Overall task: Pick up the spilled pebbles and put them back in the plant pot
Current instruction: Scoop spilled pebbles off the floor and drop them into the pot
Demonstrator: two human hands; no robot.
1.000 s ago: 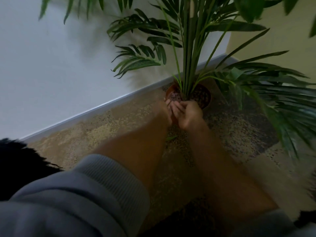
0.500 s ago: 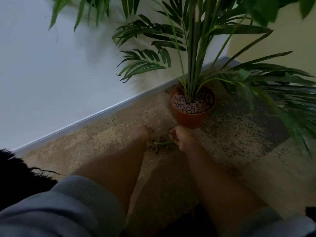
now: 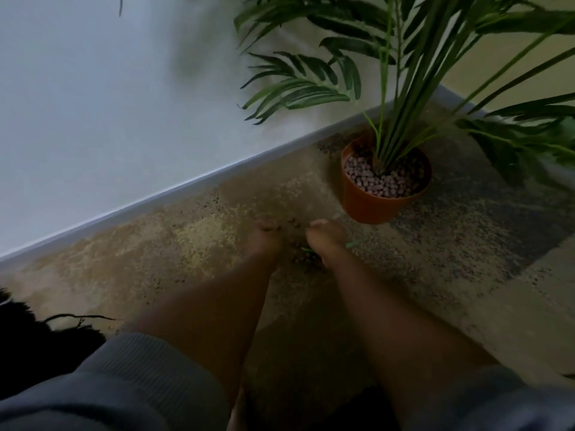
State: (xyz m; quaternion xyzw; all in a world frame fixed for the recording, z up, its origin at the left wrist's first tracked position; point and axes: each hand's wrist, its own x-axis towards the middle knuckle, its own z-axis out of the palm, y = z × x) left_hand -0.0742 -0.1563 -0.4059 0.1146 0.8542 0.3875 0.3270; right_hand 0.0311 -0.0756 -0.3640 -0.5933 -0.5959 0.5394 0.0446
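An orange plant pot [image 3: 367,206] stands on the floor by the wall, topped with pale pebbles [image 3: 376,181] around a green palm [image 3: 401,98]. Spilled brown pebbles [image 3: 306,259] lie on the speckled floor in front and to the left of the pot, with a small green leaf piece [image 3: 351,244] beside them. My left hand [image 3: 264,239] and my right hand [image 3: 326,239] rest low on the floor on either side of the spilled pebbles, fingers curled downward. The picture is dim and blurred, so what the fingers hold is hidden.
A white wall with a pale skirting board [image 3: 174,191] runs diagonally behind the pot. Long palm fronds [image 3: 522,144] hang over the floor at the right. A dark furry edge [image 3: 37,337] lies at the lower left. Grey sleeves [image 3: 124,384] cover my upper arms.
My hands dropped from the pot's rim to the floor in front of it. They now sit around the spilled pebbles, slightly further apart.
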